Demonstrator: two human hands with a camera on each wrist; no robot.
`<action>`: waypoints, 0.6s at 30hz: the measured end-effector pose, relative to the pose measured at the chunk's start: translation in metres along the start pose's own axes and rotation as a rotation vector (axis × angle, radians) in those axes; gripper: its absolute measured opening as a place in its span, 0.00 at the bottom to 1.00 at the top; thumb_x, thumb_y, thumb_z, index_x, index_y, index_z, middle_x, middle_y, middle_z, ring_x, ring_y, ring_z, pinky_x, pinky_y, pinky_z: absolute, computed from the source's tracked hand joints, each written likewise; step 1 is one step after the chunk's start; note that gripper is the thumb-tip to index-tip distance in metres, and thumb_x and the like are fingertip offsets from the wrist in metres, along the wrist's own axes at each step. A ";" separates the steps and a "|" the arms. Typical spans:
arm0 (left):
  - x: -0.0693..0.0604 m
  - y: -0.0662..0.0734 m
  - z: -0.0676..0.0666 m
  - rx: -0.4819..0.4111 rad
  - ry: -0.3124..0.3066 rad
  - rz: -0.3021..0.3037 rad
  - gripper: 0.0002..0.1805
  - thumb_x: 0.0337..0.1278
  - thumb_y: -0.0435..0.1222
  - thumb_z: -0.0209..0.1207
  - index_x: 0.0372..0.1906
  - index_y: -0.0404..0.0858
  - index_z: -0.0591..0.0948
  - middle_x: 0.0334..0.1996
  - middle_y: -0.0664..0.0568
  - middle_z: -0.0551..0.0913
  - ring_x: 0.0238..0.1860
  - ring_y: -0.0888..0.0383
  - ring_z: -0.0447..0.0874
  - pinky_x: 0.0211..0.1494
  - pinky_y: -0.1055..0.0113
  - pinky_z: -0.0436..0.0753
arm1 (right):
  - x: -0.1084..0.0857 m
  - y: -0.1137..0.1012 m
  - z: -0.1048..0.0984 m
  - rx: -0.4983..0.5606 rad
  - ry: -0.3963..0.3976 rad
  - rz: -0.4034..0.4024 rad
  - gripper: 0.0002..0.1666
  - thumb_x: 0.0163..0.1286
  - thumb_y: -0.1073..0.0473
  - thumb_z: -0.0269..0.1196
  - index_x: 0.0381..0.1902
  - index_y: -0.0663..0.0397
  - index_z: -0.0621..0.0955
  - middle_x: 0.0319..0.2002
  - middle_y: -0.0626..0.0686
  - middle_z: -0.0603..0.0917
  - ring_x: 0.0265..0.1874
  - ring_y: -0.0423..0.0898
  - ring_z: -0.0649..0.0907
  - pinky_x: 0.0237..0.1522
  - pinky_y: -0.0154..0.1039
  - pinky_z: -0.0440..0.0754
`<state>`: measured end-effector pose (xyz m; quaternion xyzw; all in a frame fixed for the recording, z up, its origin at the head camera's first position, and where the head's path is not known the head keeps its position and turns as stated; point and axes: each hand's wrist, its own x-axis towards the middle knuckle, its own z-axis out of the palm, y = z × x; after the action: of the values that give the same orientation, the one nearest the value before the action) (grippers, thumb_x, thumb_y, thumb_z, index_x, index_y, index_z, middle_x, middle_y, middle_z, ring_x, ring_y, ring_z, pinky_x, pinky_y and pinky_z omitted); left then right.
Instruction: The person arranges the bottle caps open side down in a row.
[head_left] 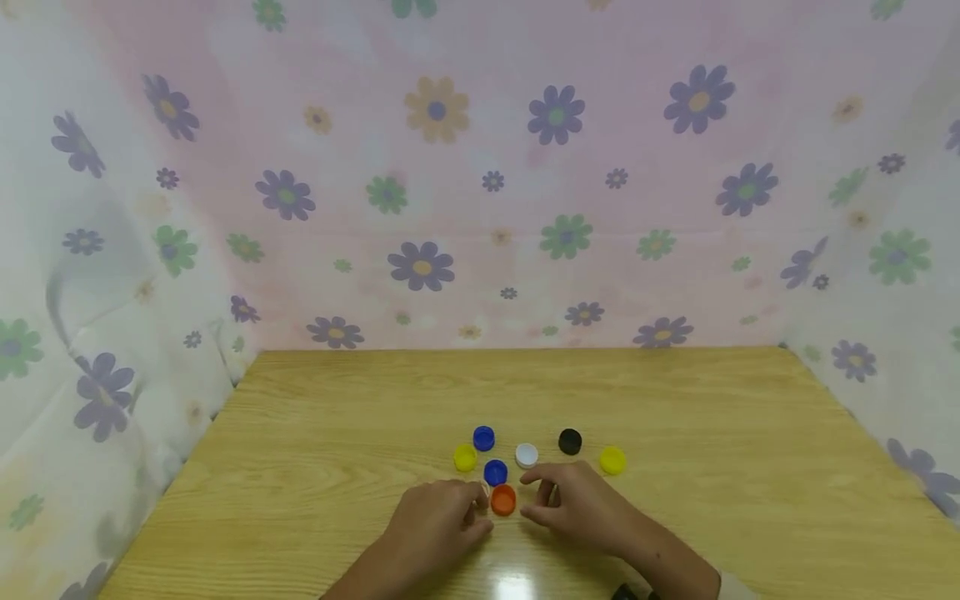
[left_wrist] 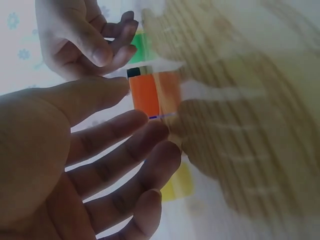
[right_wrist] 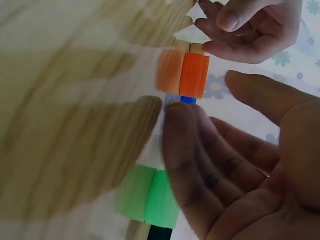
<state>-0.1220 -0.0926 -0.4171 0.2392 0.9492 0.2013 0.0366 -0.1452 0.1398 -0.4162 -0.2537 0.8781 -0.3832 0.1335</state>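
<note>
An orange bottle cap lies on the table between my two hands, its hollow side up. My left hand is just left of it, thumb and fingers apart, with no cap seen between them in the left wrist view. A pale rim shows beside the left fingertips, mostly hidden. To the right of the orange cap, my right hand has its fingers loosely bent and thumb apart, holding nothing. Touching or nearly touching the orange cap's far side is a blue cap; a white cap sits beyond the right fingertips.
Farther back are another blue cap, a yellow cap at left, a black cap and a second yellow cap at right. A dark object shows at the bottom edge. Flowered cloth encloses the wooden table.
</note>
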 end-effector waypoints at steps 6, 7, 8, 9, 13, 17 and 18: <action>-0.001 0.003 0.002 -0.003 0.034 -0.006 0.08 0.56 0.44 0.68 0.37 0.44 0.88 0.23 0.66 0.77 0.23 0.72 0.69 0.28 0.74 0.70 | 0.000 0.000 0.002 -0.012 -0.018 0.023 0.23 0.66 0.54 0.69 0.54 0.62 0.82 0.27 0.42 0.84 0.22 0.33 0.79 0.25 0.31 0.78; -0.001 0.004 0.002 -0.005 0.039 -0.004 0.08 0.56 0.44 0.68 0.36 0.44 0.88 0.23 0.65 0.78 0.23 0.72 0.70 0.28 0.75 0.70 | 0.000 0.000 0.003 -0.017 -0.020 0.019 0.23 0.66 0.54 0.70 0.54 0.62 0.82 0.26 0.42 0.84 0.22 0.34 0.79 0.24 0.31 0.78; -0.001 0.004 0.002 -0.006 0.041 -0.004 0.08 0.56 0.44 0.69 0.36 0.44 0.88 0.23 0.65 0.78 0.24 0.72 0.70 0.28 0.75 0.70 | 0.000 -0.001 0.003 -0.020 -0.021 0.016 0.23 0.66 0.54 0.70 0.54 0.62 0.82 0.26 0.42 0.84 0.21 0.34 0.78 0.24 0.31 0.78; -0.001 0.005 0.001 -0.009 0.042 -0.004 0.08 0.56 0.43 0.69 0.36 0.43 0.88 0.23 0.65 0.78 0.24 0.72 0.70 0.27 0.74 0.70 | 0.000 -0.001 0.003 -0.023 -0.023 0.013 0.23 0.66 0.54 0.70 0.54 0.61 0.82 0.26 0.42 0.83 0.21 0.34 0.78 0.24 0.31 0.78; -0.002 0.006 0.002 -0.003 0.045 -0.005 0.08 0.56 0.43 0.69 0.36 0.43 0.88 0.22 0.65 0.77 0.23 0.72 0.69 0.28 0.74 0.70 | 0.000 -0.002 0.006 -0.028 -0.031 0.015 0.23 0.66 0.54 0.70 0.54 0.61 0.82 0.25 0.42 0.83 0.21 0.33 0.78 0.23 0.31 0.77; -0.003 0.005 0.002 0.012 0.053 0.001 0.08 0.57 0.43 0.68 0.36 0.43 0.88 0.21 0.65 0.76 0.23 0.71 0.68 0.28 0.74 0.69 | -0.001 -0.003 0.007 -0.024 -0.042 0.015 0.24 0.66 0.54 0.70 0.55 0.61 0.82 0.24 0.41 0.82 0.19 0.34 0.77 0.22 0.30 0.76; -0.003 0.005 0.002 0.016 0.057 0.002 0.08 0.57 0.43 0.68 0.36 0.43 0.88 0.21 0.65 0.76 0.23 0.71 0.68 0.28 0.73 0.69 | -0.001 -0.004 0.007 -0.018 -0.048 0.017 0.24 0.66 0.54 0.69 0.56 0.61 0.82 0.23 0.41 0.82 0.19 0.34 0.77 0.22 0.30 0.76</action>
<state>-0.1168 -0.0891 -0.4171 0.2346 0.9512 0.2005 0.0073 -0.1400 0.1336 -0.4181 -0.2567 0.8802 -0.3677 0.1555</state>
